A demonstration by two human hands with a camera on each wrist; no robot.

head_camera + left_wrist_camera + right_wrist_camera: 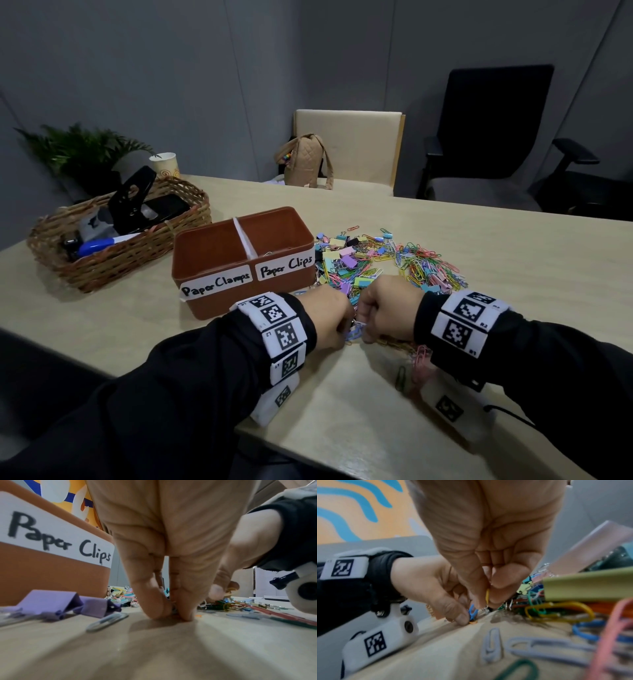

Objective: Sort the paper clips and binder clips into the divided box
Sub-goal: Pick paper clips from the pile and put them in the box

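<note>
**A:** What is the biggest thing on the table?

**B:** A brown divided box, left of centre. It has two compartments behind a white divider. The label on the left one reads "Paper Clamps", the one on the right "Paper Clips". Both look almost empty, though the near wall hides most of their floors.

**A:** And what is to be sorted?

**B:** A mixed heap just right of the box: pastel binder clips mostly on its left, wire paper clips tangled on its right. More paper clips lie near the right wrist.

**A:** Where are the hands?

**B:** Side by side at the near edge of the heap, fingertips at the tabletop. The left hand has thumb and fingers pressed together on a small blue paper clip. The right hand is pinched on a yellow paper clip that hangs from its fingertips.

**A:** How will these things handle?

**B:** My guess is that the paper clips are very light, thin and slick, and lie flat, so they need a fingertip pinch or a slide to lift an end. Their loops hook together, so one may drag others along. The binder clips, like the purple binder clip by the box, look stiff and blocky; gripping the folded body should be easy.
</note>
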